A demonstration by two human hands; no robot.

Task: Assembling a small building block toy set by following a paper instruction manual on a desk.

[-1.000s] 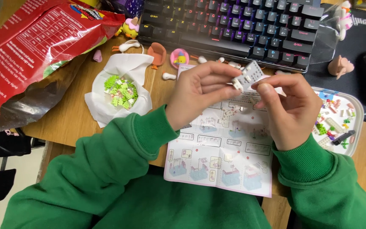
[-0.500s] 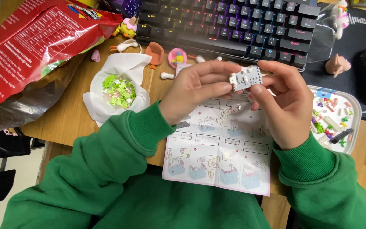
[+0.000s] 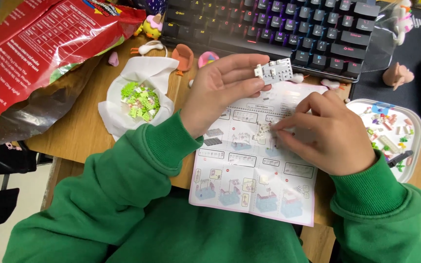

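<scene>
A small white studded brick assembly [image 3: 275,71] is being pinched between the thumb and fingertips of the left hand [image 3: 222,87], closed firmly on it and raised just above the top edge of the instruction sheet [image 3: 257,156]. The right hand [image 3: 320,134] is being lowered onto the sheet, its fingertips closing on a tiny pale piece [image 3: 264,129] lying on the paper; whether that piece is actually gripped cannot be told. For this step to be done well, the assembly is best kept level with its studs exposed, and the tiny piece lifted cleanly without the sheet being dragged. Beside the right wrist, a white tray [image 3: 415,146] of mixed coloured bits is sitting; a white pouch [image 3: 115,112] of green bricks is lying to the left, a red snack bag [image 3: 40,44] beyond it. A keyboard [image 3: 288,29] is crowding the space just behind the raised hand.
</scene>
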